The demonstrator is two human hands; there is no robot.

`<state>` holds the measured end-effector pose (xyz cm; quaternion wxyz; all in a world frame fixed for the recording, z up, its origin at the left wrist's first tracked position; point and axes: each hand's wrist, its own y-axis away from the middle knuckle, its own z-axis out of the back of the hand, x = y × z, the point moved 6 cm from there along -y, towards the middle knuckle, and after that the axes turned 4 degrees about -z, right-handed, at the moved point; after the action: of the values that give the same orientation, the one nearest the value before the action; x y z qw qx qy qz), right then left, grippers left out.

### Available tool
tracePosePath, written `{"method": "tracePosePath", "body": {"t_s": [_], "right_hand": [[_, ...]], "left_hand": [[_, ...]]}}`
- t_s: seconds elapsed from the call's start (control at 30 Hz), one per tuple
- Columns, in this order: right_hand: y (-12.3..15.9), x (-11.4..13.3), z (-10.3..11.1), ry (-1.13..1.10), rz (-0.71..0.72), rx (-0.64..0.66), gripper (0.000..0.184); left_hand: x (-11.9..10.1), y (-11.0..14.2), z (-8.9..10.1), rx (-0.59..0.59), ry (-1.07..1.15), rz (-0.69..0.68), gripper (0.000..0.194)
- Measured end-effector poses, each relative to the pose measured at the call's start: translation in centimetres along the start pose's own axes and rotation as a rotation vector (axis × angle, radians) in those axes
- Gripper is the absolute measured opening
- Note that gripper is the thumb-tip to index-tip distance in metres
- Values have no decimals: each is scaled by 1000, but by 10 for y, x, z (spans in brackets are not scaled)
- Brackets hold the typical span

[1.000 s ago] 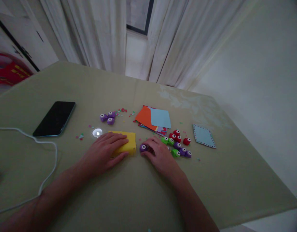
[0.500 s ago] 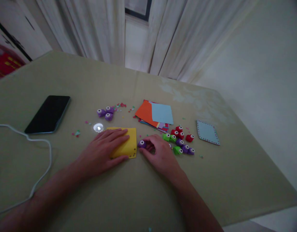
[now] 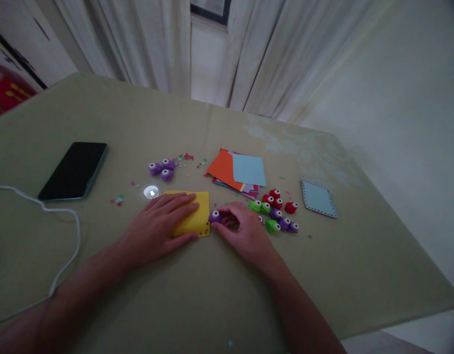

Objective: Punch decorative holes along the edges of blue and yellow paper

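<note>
My left hand (image 3: 158,227) lies flat, fingers stretched, on a yellow paper square (image 3: 197,216) with small holes punched near its right corner. At that right edge my right hand (image 3: 245,231) pinches a small purple paper punch (image 3: 214,216), which touches the yellow paper. Just right of my right hand sits a cluster of small punches (image 3: 276,212) in green, red and purple. A stack of coloured paper sheets (image 3: 237,172), orange and light blue on top, lies behind it.
A black phone (image 3: 75,170) lies at the left with a white cable (image 3: 60,216) curling in front. Three purple punches (image 3: 162,169), a small shiny disc (image 3: 151,191) and paper scraps sit behind my left hand. A light blue punched card (image 3: 318,198) lies at the right. Curtains hang beyond the table.
My right hand has slid the purple punch left up to the yellow paper's right edge. My left hand still presses the paper flat. The view has shifted slightly.
</note>
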<state>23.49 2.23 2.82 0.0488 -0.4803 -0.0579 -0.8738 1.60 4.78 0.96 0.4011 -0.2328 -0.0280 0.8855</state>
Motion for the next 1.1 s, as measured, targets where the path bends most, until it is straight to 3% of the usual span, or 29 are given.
{"method": "tracePosePath", "body": {"t_s": [0.8, 1.1], "right_hand": [[1, 5, 1, 73, 62, 81, 24], [-2, 8, -1, 81, 136, 32, 21]], "left_hand": [[-6, 0, -10, 39, -59, 34, 62], [-9, 0, -10, 52, -62, -2, 63]]}}
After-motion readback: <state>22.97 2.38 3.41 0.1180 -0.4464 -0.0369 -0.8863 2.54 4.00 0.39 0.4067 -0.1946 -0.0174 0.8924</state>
